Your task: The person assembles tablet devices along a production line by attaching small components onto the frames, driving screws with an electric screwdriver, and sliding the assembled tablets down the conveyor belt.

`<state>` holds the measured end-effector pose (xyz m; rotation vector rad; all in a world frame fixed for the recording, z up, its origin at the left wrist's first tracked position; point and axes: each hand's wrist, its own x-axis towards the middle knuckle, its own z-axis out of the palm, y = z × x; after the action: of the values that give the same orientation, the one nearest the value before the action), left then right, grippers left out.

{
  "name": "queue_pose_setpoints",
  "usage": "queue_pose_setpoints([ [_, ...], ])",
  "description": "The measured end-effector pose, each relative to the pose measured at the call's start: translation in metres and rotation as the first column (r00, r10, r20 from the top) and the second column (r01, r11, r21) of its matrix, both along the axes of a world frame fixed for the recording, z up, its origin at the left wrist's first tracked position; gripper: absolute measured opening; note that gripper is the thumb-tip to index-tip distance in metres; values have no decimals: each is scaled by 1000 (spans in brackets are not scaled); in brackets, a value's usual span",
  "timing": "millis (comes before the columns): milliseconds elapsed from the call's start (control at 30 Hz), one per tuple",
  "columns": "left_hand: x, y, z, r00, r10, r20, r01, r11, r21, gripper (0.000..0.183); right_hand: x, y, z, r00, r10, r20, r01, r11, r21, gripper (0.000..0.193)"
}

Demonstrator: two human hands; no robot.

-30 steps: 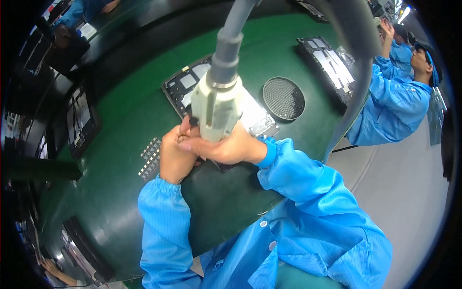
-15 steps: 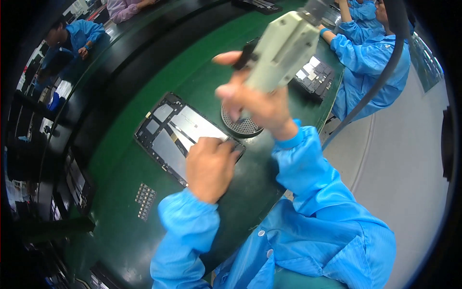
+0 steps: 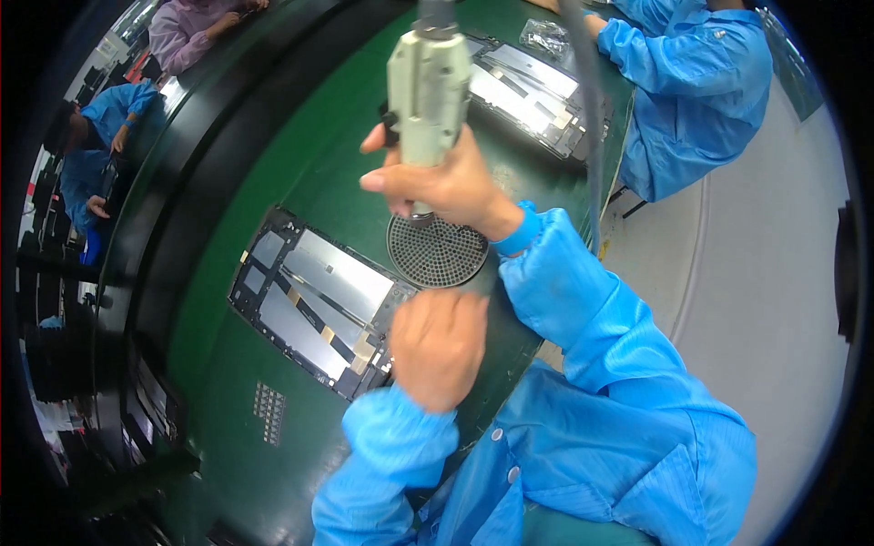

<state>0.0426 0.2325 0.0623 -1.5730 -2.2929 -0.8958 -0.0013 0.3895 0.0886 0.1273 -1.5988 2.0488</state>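
My right hand (image 3: 451,187) is wrapped round a pale grey-green electric screwdriver (image 3: 428,96), held upright with its cable running off the top. Its lower end (image 3: 421,218) is over the far edge of a round dark tray full of small holes (image 3: 439,255). My left hand (image 3: 442,350) is closed, slightly blurred, its fingers curled under and the fingertips hidden; I cannot make out what is in them. It is just below the tray, overlapping the right end of an opened tablet (image 3: 341,273). Silver plates, a dark flex cable and a black frame show inside the tablet.
A small sheet of stickers or little parts (image 3: 269,411) lies on the green table (image 3: 218,364), left of the tablet. Farther back are another opened tablet (image 3: 523,86) and a clear plastic bag (image 3: 546,38). A co-worker in blue (image 3: 692,100) sits at the right; others are beyond the dark rail.
The screwdriver has swung from a slant to upright, moving left with my right hand. My left hand has shifted right, off the tablet's middle. The view has also shifted, uncovering the tray and far tablet.
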Motion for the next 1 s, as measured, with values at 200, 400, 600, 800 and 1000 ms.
queue_pose_setpoints([
  [200,-4,-86,-12,960,281,2,-276,946,-168,48,-9,-9,-9,998,44,46,-46,998,41,30],
  [400,-5,-102,-29,961,275,3,-273,956,-103,40,-18,-16,-21,994,32,103,-41,995,88,26],
  [600,-6,-103,-32,963,268,9,-266,959,-93,40,-18,-16,-26,993,14,118,-26,995,101,24],
  [800,-6,-105,-34,959,283,28,-282,959,-32,39,-17,-22,-28,995,4,101,-16,993,120,26],
  [1000,-13,-108,-46,951,304,63,-307,950,48,36,-5,-40,-10,999,-33,-35,38,986,160,35],
])
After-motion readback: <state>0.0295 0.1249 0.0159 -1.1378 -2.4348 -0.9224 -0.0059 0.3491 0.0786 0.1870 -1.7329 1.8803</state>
